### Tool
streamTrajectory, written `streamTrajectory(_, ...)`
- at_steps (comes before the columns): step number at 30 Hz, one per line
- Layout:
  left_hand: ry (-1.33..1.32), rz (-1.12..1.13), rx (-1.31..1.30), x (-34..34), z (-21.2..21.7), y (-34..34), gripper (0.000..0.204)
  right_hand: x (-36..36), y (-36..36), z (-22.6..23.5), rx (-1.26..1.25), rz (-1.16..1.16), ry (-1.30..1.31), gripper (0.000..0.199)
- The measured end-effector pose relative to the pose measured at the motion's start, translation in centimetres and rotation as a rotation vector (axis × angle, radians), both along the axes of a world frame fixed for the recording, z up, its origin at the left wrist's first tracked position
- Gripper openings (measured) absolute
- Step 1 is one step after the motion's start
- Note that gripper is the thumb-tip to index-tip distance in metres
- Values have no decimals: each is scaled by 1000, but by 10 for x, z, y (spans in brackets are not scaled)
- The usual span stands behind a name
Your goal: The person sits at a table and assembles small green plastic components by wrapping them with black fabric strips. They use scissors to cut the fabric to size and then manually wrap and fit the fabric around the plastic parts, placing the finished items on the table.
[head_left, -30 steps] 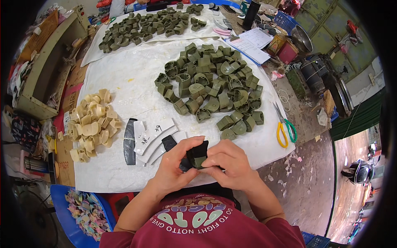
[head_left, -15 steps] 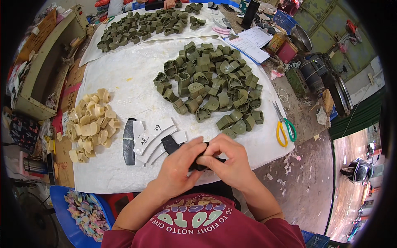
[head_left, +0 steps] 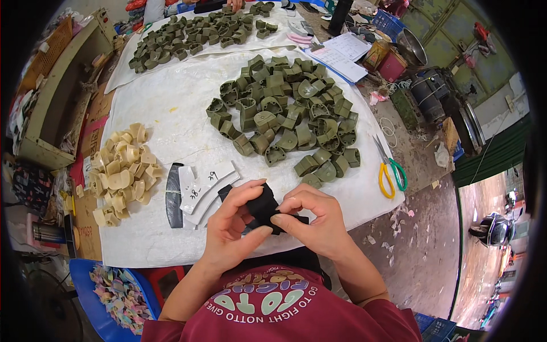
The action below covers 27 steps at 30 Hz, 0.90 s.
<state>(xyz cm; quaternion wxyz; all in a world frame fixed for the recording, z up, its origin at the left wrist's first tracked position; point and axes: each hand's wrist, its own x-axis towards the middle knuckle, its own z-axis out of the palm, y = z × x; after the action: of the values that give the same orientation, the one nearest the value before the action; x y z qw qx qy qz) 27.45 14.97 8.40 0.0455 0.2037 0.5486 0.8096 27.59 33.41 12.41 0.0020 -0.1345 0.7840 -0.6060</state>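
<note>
In front of my chest I hold a black piece (head_left: 262, 206) with smooth faces; what it covers, if anything, cannot be made out. My right hand (head_left: 316, 219) pinches its right side between thumb and fingers. Curved around its left side is my left hand (head_left: 231, 225), fingertips at the top edge and thumb at the lower edge. Just left of it lie white curved templates (head_left: 199, 191) with handwritten marks, beside a stack of dark curved strips (head_left: 174, 196). Beyond my hands spreads a heap of olive-green shoe heels (head_left: 290, 108).
Cream heels (head_left: 122, 174) are piled at the left on the white sheet (head_left: 165, 128). Scissors (head_left: 390, 171) with yellow and green handles lie at the right edge. More green heels (head_left: 194, 35) and a clipboard (head_left: 339, 60) are farther back. A blue tub (head_left: 91, 296) of scraps stands lower left.
My left fingers have lifted and spread from over the black piece, so more of it shows. My right hand keeps its pinch. The whole view has shifted slightly.
</note>
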Motion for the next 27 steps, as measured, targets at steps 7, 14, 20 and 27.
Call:
streamTrajectory(7, -113, 36, 47, 7, 0, 0, 47, -3, 1, 3, 111, 34, 175, 12)
streamTrajectory(14, -285, -126, 212, 10, -3, -6, 48, -14, -3, 1, -150, 94, -25, 26)
streamTrajectory(20, -373, -203, 358, 8, -14, -10, 47, -15, -1, -23, -494, 242, -333, 30)
streamTrajectory(27, -361, -177, 221, 0, -8, -8, 40, -23, 10, -13, -200, 232, -187, 31)
